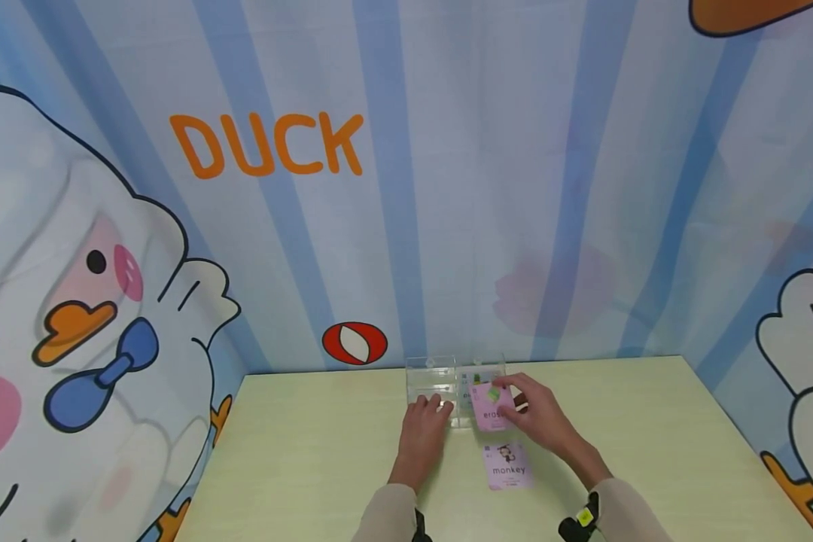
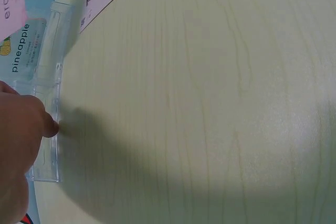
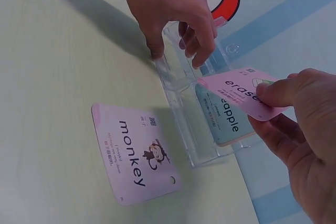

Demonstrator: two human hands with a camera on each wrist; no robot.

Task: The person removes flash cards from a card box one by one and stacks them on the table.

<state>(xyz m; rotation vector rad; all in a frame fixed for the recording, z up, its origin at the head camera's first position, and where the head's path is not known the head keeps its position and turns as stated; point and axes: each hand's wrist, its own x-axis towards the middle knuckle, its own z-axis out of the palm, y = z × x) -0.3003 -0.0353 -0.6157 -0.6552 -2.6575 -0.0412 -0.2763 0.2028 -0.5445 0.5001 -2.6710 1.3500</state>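
Observation:
A clear plastic box (image 1: 430, 367) with two compartments stands at the back of the table. My left hand (image 1: 423, 436) is at its left compartment, thumb outside the front wall and curled fingers over the inside. My right hand (image 1: 549, 418) pinches a pink "eraser" flashcard (image 3: 240, 88) between thumb and fingers, tilted above the right compartment. In that compartment a blue-green "pineapple" flashcard (image 2: 29, 51) leans back, partly covered by the eraser card in the right wrist view. A pink "monkey" flashcard (image 3: 134, 153) lies face up on the table in front of the box.
The pale wood-grain table (image 1: 312, 452) ends just behind the box. A blue striped curtain (image 1: 447, 188) with cartoon ducks and the word "DUCK" hangs behind and at the sides.

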